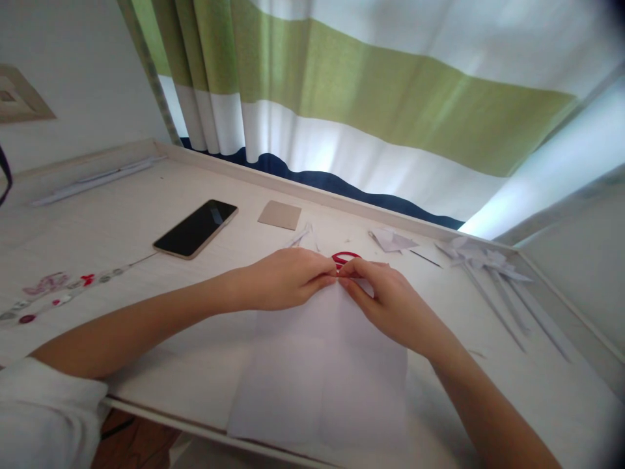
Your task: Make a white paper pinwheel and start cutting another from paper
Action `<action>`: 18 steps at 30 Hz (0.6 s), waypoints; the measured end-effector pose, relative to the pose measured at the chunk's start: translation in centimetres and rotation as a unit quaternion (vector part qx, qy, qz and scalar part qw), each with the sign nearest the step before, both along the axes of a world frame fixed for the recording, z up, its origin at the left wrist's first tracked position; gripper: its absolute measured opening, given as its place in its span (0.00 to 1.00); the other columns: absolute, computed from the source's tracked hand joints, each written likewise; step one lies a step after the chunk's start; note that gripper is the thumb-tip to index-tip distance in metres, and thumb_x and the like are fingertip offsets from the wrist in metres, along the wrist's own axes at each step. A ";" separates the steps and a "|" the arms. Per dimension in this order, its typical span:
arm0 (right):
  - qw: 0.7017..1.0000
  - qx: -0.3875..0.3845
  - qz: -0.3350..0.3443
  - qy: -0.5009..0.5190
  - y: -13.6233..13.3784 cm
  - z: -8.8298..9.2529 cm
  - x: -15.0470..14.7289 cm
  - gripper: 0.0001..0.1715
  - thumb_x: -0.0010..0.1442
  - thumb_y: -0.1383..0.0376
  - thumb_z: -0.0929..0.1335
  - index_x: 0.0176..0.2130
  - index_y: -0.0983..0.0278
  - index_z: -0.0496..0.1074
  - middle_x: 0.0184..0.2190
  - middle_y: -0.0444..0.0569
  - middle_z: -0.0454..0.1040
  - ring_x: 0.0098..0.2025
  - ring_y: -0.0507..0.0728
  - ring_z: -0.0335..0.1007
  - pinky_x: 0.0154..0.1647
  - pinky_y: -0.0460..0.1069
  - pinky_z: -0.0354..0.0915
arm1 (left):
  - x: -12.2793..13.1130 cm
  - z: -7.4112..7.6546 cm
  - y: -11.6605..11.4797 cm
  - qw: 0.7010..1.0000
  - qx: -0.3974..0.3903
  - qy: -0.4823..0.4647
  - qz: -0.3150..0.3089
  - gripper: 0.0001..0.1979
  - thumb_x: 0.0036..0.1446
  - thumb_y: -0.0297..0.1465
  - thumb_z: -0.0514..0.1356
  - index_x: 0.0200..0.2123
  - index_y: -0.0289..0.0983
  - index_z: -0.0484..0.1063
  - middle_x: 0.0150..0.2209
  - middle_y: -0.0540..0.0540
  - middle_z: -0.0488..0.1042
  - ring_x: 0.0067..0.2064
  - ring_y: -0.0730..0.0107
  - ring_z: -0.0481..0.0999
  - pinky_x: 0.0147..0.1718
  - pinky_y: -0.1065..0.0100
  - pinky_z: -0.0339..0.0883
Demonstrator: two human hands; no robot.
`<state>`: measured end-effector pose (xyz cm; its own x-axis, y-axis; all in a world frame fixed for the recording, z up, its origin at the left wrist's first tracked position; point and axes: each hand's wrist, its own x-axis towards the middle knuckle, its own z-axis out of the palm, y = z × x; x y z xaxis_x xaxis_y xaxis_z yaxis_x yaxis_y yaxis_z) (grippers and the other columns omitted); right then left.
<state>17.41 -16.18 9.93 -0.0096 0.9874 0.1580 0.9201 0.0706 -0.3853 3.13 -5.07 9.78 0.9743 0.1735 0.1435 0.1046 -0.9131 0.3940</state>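
A white sheet of paper (322,384) with faint crease lines hangs down from my fingers over the near part of the table. My left hand (288,277) pinches its top edge near the middle. Right beside it, my right hand (378,290) pinches the same edge, the fingertips of both hands almost touching. Just behind the fingers show the red handles of a pair of scissors (346,255); the rest of them is hidden. Thin white paper strips (303,236) lie beyond my left hand.
A black-screened phone (196,228) and a square of brown card (279,214) lie at the back left. Folded paper (393,240), a thin dark stick (426,258) and several paper pinwheel-like pieces on stems (483,260) lie to the right. A low rim (312,195) borders the white table below the curtain.
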 end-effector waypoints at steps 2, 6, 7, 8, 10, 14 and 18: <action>1.000 -0.002 0.002 0.005 0.0 0.1 0.0 0.07 0.58 0.68 0.59 0.32 0.62 0.65 0.29 0.45 0.71 0.33 0.54 0.65 0.34 0.48 0.58 | 0.0 0.0 -0.1 1.000 0.003 -0.004 -0.008 0.12 0.58 0.29 0.46 0.29 0.34 0.67 0.28 0.48 0.69 0.30 0.72 0.67 0.29 0.73 0.56; 0.999 -0.008 0.009 0.045 -0.2 0.2 0.1 0.07 0.58 0.67 0.59 0.32 0.62 0.64 0.30 0.45 0.70 0.32 0.53 0.64 0.32 0.48 0.58 | -0.1 0.2 -0.1 0.999 0.003 -0.024 -0.021 0.11 0.57 0.28 0.47 0.29 0.34 0.68 0.26 0.49 0.68 0.29 0.73 0.66 0.29 0.72 0.56; 0.998 -0.009 0.007 0.057 -0.3 0.2 0.1 0.07 0.58 0.67 0.59 0.32 0.62 0.64 0.30 0.45 0.70 0.32 0.53 0.64 0.33 0.48 0.58 | -0.1 0.2 -0.1 0.999 -0.003 -0.030 -0.023 0.11 0.57 0.27 0.48 0.29 0.34 0.68 0.26 0.49 0.68 0.29 0.73 0.66 0.29 0.72 0.56; 0.998 -0.009 0.004 0.069 -0.3 0.2 0.1 0.07 0.58 0.67 0.59 0.32 0.62 0.65 0.30 0.44 0.70 0.32 0.53 0.64 0.33 0.47 0.58 | -0.1 0.3 -0.1 0.999 -0.011 -0.036 -0.024 0.11 0.57 0.27 0.48 0.30 0.34 0.69 0.26 0.49 0.68 0.29 0.73 0.66 0.29 0.73 0.56; 0.995 -0.008 -0.002 0.097 -0.4 0.3 0.2 0.07 0.58 0.66 0.59 0.32 0.62 0.65 0.30 0.44 0.70 0.33 0.52 0.64 0.33 0.47 0.58 | -0.1 0.4 -0.1 0.998 -0.031 -0.050 -0.025 0.11 0.57 0.27 0.48 0.30 0.33 0.69 0.26 0.49 0.68 0.29 0.74 0.66 0.29 0.73 0.56; 0.988 0.000 -0.014 0.153 -0.3 0.3 0.3 0.07 0.57 0.65 0.60 0.31 0.62 0.65 0.30 0.43 0.70 0.33 0.52 0.65 0.33 0.47 0.59 | 0.0 0.4 -0.1 0.994 -0.059 -0.086 -0.022 0.11 0.56 0.27 0.48 0.31 0.33 0.69 0.27 0.50 0.69 0.28 0.76 0.65 0.29 0.75 0.55; 0.982 0.010 -0.031 0.186 -0.1 0.1 0.4 0.06 0.55 0.65 0.61 0.31 0.63 0.66 0.29 0.44 0.70 0.33 0.52 0.65 0.32 0.47 0.59 | 0.1 0.2 0.0 0.993 -0.060 -0.100 -0.017 0.11 0.56 0.28 0.49 0.30 0.33 0.70 0.25 0.50 0.69 0.27 0.76 0.64 0.27 0.74 0.55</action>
<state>17.82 -16.26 9.99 0.1135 0.9807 0.1593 0.7192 0.0295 -0.6941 3.27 -5.08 9.93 0.9341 0.1679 0.3151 -0.0172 -0.8604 0.5093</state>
